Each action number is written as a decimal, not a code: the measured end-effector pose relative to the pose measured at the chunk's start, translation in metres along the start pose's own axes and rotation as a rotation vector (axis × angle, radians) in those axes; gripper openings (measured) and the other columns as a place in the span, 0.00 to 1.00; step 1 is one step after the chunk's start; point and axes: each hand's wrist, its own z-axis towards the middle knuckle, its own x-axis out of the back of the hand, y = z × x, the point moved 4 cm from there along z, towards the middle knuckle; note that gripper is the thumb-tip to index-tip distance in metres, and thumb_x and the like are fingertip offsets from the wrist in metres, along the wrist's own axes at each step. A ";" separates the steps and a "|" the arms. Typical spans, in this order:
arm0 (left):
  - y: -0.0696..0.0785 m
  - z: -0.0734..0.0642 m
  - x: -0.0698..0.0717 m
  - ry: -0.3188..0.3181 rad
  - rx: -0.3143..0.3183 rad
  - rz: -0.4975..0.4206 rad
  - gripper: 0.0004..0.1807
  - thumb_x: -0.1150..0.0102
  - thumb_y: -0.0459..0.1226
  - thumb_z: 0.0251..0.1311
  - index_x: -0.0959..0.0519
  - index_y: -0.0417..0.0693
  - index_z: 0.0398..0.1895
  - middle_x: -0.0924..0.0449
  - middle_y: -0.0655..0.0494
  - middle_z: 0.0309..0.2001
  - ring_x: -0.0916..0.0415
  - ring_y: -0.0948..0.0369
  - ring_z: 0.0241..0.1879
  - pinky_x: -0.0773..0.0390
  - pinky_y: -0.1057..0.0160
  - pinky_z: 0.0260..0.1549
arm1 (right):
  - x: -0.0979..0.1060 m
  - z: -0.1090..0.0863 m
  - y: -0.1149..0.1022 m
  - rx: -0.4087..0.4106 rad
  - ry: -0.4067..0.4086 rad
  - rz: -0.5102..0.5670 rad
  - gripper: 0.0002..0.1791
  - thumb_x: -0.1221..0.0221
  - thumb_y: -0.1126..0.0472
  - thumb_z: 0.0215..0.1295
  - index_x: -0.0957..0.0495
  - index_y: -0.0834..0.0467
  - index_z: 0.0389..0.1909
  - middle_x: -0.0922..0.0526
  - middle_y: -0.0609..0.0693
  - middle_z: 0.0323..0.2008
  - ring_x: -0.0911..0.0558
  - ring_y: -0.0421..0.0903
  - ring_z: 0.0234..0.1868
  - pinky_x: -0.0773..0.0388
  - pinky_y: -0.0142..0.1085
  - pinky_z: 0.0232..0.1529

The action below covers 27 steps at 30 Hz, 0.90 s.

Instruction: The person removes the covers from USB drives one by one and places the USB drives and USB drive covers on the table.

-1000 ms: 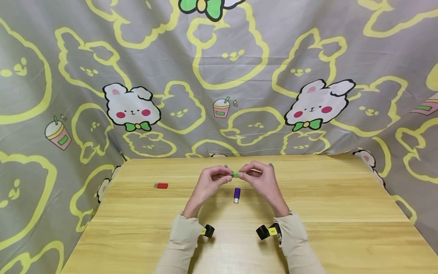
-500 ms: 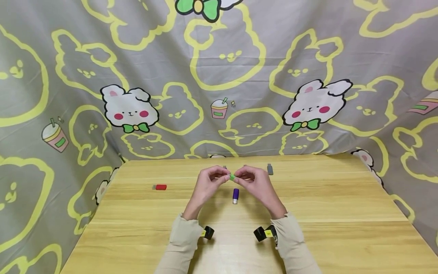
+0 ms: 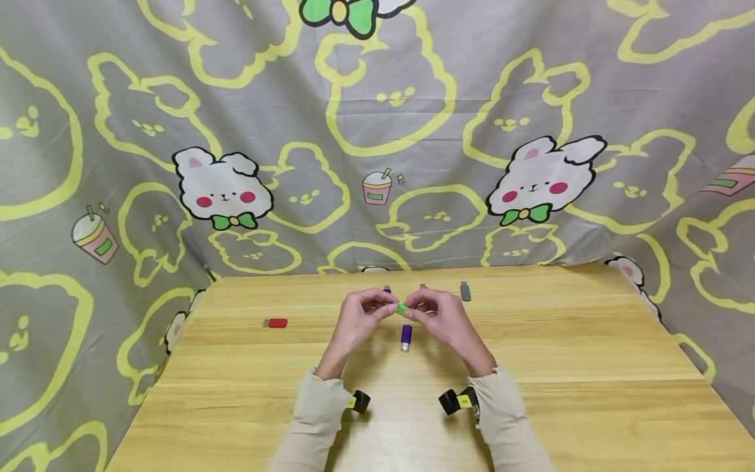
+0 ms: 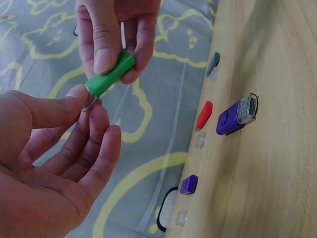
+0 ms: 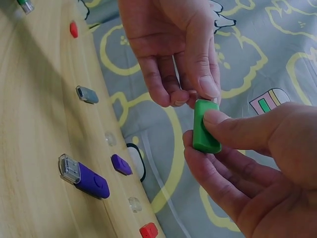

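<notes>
Both hands hold one small green USB stick (image 4: 111, 74) above the table. My right hand (image 3: 435, 309) pinches its green body between thumb and fingers. At the stick's other end, a clear or metallic tip (image 4: 90, 101) shows where my left hand (image 3: 362, 314) pinches it between thumb and index finger; that end is mostly covered by the fingertips. The remaining left fingers are loosely bent beneath. On the table below and nearer lies a purple USB stick (image 3: 406, 334), its plug (image 5: 69, 169) under a clear cap.
A red USB stick (image 3: 277, 323) lies at the left and a grey one (image 3: 465, 292) at the back right. Behind the hands are another purple stick (image 4: 189, 184) and another red one (image 4: 204, 115). A patterned curtain (image 3: 377, 131) hangs behind the wooden table (image 3: 590, 354).
My right hand has moved slightly left, closer to my left hand, uncovering the grey USB stick. The green USB stick now tilts down to the right. Little changes over the last half second.
</notes>
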 end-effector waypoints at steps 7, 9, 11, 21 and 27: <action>-0.016 0.001 -0.001 0.054 0.004 -0.007 0.05 0.31 0.25 0.60 0.14 0.32 0.39 0.13 0.39 0.39 0.16 0.45 0.38 0.19 0.72 0.37 | 0.001 0.001 0.001 -0.004 -0.025 -0.003 0.05 0.28 0.66 0.62 0.13 0.60 0.38 0.12 0.52 0.37 0.12 0.48 0.38 0.14 0.35 0.39; -0.017 0.001 -0.001 0.050 0.001 -0.009 0.04 0.30 0.25 0.60 0.13 0.34 0.38 0.13 0.40 0.38 0.16 0.47 0.38 0.18 0.71 0.37 | 0.001 0.000 0.001 -0.013 -0.030 -0.007 0.05 0.28 0.66 0.62 0.13 0.60 0.38 0.12 0.51 0.37 0.12 0.47 0.38 0.14 0.35 0.39; -0.018 0.001 -0.001 0.047 0.001 -0.008 0.04 0.30 0.26 0.60 0.13 0.36 0.38 0.13 0.42 0.37 0.16 0.50 0.37 0.18 0.71 0.37 | 0.002 0.000 0.001 -0.025 -0.034 -0.011 0.05 0.28 0.66 0.62 0.13 0.59 0.38 0.12 0.50 0.37 0.13 0.47 0.38 0.14 0.35 0.39; -0.018 0.001 0.000 0.044 0.031 0.032 0.03 0.29 0.26 0.59 0.12 0.39 0.35 0.12 0.48 0.35 0.20 0.62 0.30 0.20 0.69 0.32 | 0.002 -0.001 0.001 -0.040 -0.057 -0.001 0.05 0.29 0.67 0.62 0.13 0.61 0.39 0.13 0.53 0.39 0.12 0.49 0.39 0.14 0.35 0.40; -0.018 0.002 0.001 0.027 0.031 0.054 0.03 0.30 0.28 0.61 0.13 0.37 0.37 0.12 0.49 0.36 0.20 0.62 0.31 0.20 0.68 0.33 | 0.005 -0.002 0.005 -0.072 -0.073 -0.021 0.05 0.30 0.68 0.63 0.14 0.60 0.39 0.13 0.52 0.40 0.13 0.49 0.40 0.14 0.37 0.41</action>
